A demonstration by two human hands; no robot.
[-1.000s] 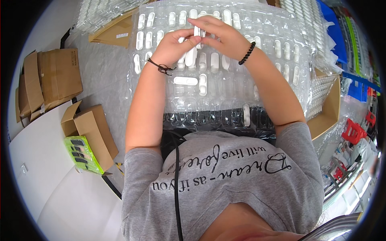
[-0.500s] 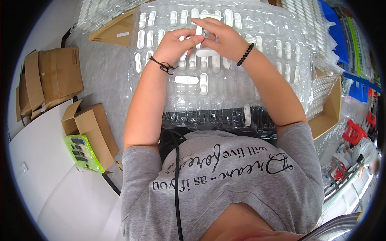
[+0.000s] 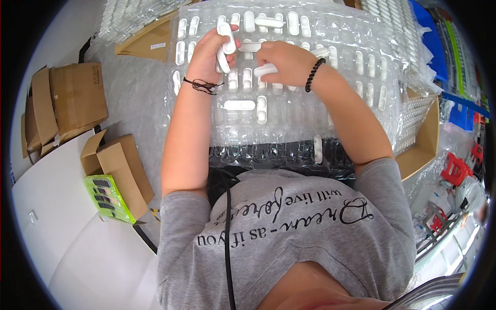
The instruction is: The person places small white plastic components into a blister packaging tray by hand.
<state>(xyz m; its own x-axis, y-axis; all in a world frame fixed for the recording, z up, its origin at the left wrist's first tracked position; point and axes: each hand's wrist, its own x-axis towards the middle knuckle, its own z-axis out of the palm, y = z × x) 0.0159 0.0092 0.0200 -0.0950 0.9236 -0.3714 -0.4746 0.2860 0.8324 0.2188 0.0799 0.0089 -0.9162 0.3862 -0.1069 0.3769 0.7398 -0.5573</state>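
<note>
My left hand [image 3: 205, 54] is closed round two white oblong plastic pieces [image 3: 226, 39] with rounded ends, one crossing the other, above the upper left of a clear blister tray [image 3: 299, 111]. A little to its right, my right hand [image 3: 289, 63] reaches down over the tray, fingers closed on another white oblong piece [image 3: 265, 70]. Several similar pieces sit upright in the tray's pockets. A few lie crosswise on top, such as a loose piece [image 3: 239, 105] nearer me and one [image 3: 269, 22] at the far side. My right palm hides part of the tray.
Open cardboard boxes [image 3: 77, 98] stand at the left, near a smaller box with a green-edged pack [image 3: 108, 196]. Stacked clear trays [image 3: 387, 31] rise at the far right beside blue bins [image 3: 434, 41]. A black cable [image 3: 228, 232] hangs down my shirt.
My hands have moved apart: the left shifted left and up with the white pieces, the right lowered onto another white piece. Earlier both met over the tray.
</note>
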